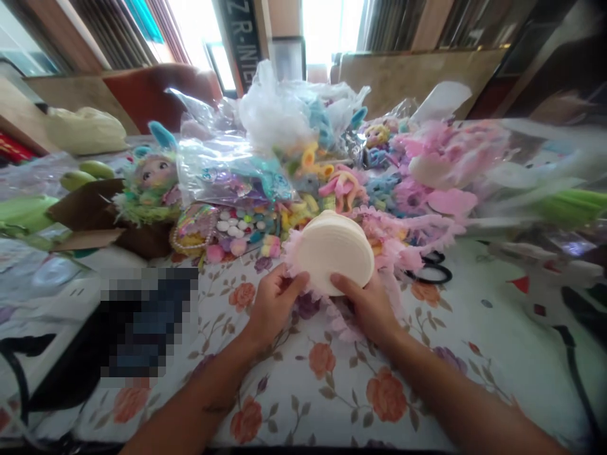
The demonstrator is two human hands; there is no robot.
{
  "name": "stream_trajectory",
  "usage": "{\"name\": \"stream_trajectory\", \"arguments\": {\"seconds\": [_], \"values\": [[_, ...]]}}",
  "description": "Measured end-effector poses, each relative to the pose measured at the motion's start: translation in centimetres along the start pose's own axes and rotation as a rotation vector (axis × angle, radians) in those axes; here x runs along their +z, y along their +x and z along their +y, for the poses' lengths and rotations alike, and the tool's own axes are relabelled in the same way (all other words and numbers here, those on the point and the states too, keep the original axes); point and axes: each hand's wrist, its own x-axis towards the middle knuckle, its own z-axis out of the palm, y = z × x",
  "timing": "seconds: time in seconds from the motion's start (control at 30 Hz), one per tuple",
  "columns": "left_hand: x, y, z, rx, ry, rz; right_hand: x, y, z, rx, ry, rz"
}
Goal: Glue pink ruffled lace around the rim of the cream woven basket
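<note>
A cream, round, ridged piece that looks like a small straw hat (334,256) is held just above the cloth in front of me. My left hand (275,303) grips its lower left edge, thumb on the face and fingers hidden behind. Pink ruffled lace trim (293,249) shows along that left edge, beside my left fingers. My right hand (372,303) pinches the lower right edge, its thumb pressed on the cream face. More pink lace (344,322) hangs below between the hands and runs off behind the right one.
Black-handled scissors (434,272) lie to the right. Farther right is a white glue gun (550,272) with a dark cord. A doll (154,177), a clear bag (227,170), beads (239,224) and fluffy trims fill the back. A cardboard box (90,215) stands left.
</note>
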Motion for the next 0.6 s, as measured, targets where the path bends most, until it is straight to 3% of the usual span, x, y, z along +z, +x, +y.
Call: {"name": "stream_trajectory", "arguments": {"seconds": [0.17,0.37,0.6], "values": [[0.4,-0.2,0.1,0.032,0.056,0.058,0.0,0.1,-0.1,-0.014,0.039,-0.025],[0.2,0.7,0.8,0.083,-0.052,-0.116,-0.8,1.1,-0.4,0.006,0.038,-0.017],[0.7,0.9,2.6,0.106,0.266,-0.067,-1.5,1.4,-0.8,-0.016,-0.056,-0.040]]}}
